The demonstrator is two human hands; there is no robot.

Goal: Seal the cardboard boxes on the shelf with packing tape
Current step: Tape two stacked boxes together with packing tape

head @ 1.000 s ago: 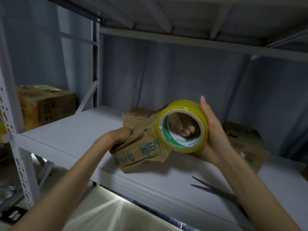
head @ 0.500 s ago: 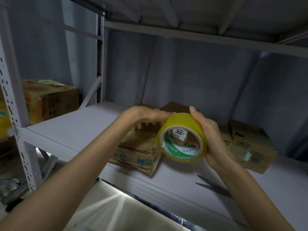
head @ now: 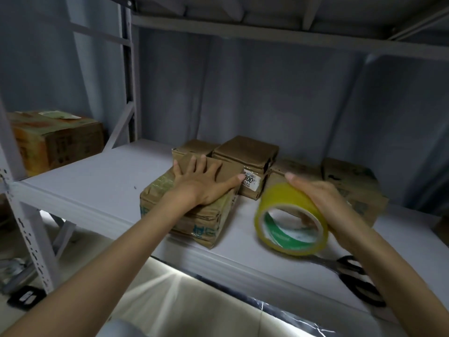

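Head view: you face a grey metal shelf [head: 92,188] with several cardboard boxes on it. Your left hand [head: 201,183] lies flat on top of the nearest cardboard box [head: 192,215], fingers straight and spread, palm pressing down on its closed flaps; the thumb reaches toward a white label [head: 251,182] printed "300" on the box just behind. That labelled box [head: 245,154] stands behind the near one and touches it, and another small box [head: 194,148] sits at its left, partly hidden by your hand. Your right hand [head: 332,205] holds a roll of yellow packing tape [head: 290,220], fingers curved over the top and far side of the roll, the index finger stretched along its upper edge. The roll hangs tilted just to the right of the near box, its open core with a green and white inner band turned toward you; whether its lower edge touches the shelf cannot be told. Behind your right hand stand two more cardboard boxes [head: 352,181], close to the labelled one. Black-handled scissors [head: 357,278] lie on the shelf's front right, below the tape roll and your right forearm. At far left, beyond the perforated upright [head: 26,229], a larger carton [head: 58,139] rests on a neighbouring shelf.
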